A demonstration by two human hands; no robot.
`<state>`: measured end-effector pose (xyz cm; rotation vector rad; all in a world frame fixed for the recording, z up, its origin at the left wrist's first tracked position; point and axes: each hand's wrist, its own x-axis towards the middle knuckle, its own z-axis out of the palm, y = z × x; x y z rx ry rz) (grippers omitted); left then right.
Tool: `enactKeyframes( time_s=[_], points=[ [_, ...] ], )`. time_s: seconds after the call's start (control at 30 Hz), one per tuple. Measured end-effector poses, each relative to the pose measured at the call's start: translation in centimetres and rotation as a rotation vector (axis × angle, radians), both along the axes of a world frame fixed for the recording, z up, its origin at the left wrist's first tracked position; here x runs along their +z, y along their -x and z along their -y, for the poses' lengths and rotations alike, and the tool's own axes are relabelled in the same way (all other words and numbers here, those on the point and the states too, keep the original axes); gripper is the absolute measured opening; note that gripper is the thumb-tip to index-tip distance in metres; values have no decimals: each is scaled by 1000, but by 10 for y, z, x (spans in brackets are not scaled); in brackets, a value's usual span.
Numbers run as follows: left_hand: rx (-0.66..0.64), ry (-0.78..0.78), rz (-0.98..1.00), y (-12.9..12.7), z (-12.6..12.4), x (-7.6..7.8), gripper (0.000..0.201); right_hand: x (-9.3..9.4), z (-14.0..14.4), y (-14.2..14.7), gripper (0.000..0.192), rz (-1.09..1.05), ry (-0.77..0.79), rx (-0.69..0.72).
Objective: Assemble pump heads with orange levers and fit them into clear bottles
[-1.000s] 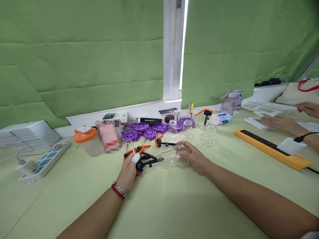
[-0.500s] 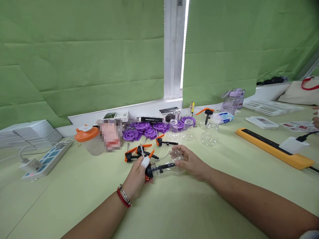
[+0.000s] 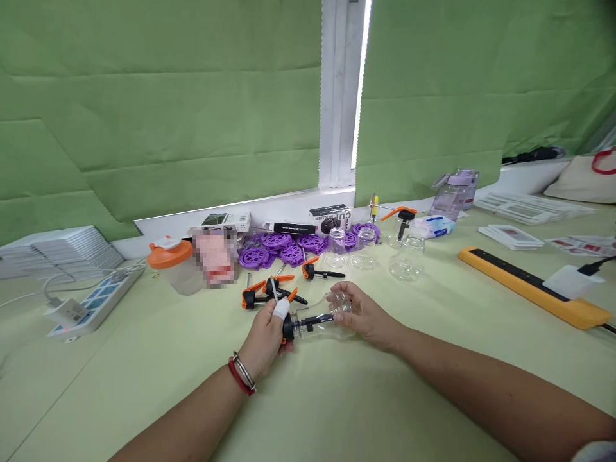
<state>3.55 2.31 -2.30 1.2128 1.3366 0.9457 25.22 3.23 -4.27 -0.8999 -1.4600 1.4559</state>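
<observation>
My left hand (image 3: pixel 270 328), with a white cover on its thumb, is closed round a black-and-orange lever cap (image 3: pixel 288 327). The cap's black stem runs through the neck and into a clear glass bottle (image 3: pixel 321 326), which lies on its side between my hands. My right hand (image 3: pixel 362 316) grips the wide end of that bottle. Just beyond my left hand lie several similar black-and-orange caps (image 3: pixel 283 290) with metal rods. More clear glass bottles (image 3: pixel 407 262) stand behind my right hand, one of them near another lever cap (image 3: pixel 404 224).
Purple slotted discs (image 3: pixel 276 242) lie at the back by small boxes (image 3: pixel 332 218). On the left are an orange-lidded cup (image 3: pixel 173 260) and a white power strip (image 3: pixel 99 305). An orange power strip (image 3: pixel 529 285), a tissue pack (image 3: pixel 434 226) and a lilac bottle (image 3: pixel 450 196) are on the right.
The whole view has shifted slightly. Both hands keep their hold on the cap and the glass bottle, with hardly any movement between the two parts.
</observation>
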Motion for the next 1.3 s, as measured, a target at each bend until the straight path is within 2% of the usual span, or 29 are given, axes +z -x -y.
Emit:
enactKeyframes(
  time_s=[0.2,0.4,0.5,0.7,0.8,0.93,1.13,1.2,1.3],
  points=[
    [9,-14,-46,1,-1,-3,35,-2,-3,-2,49,51,-12,56],
    [53,-44,-52,2,-3,2,27,2,-5,-12,78,13,-42,245],
    [57,-38,-21,3,-4,2,24,3,-4,-14,90,-21,-57,277],
    [83,-12,-16,5,-4,3,21,-2,-8,-12,63,26,-73,252],
    [95,-7,1,5,-4,3,21,-5,-11,-11,57,44,-69,243],
    [105,-9,0,5,-5,2,18,-9,-13,-13,61,123,-113,218],
    [109,-17,-13,8,-10,-3,24,-11,-12,-15,93,69,-111,307],
    [95,-22,-22,9,-11,-3,20,-8,-11,-15,90,35,-100,296],
    [83,-29,-55,10,-10,-3,14,-6,-12,-13,72,19,-86,262]
  ],
)
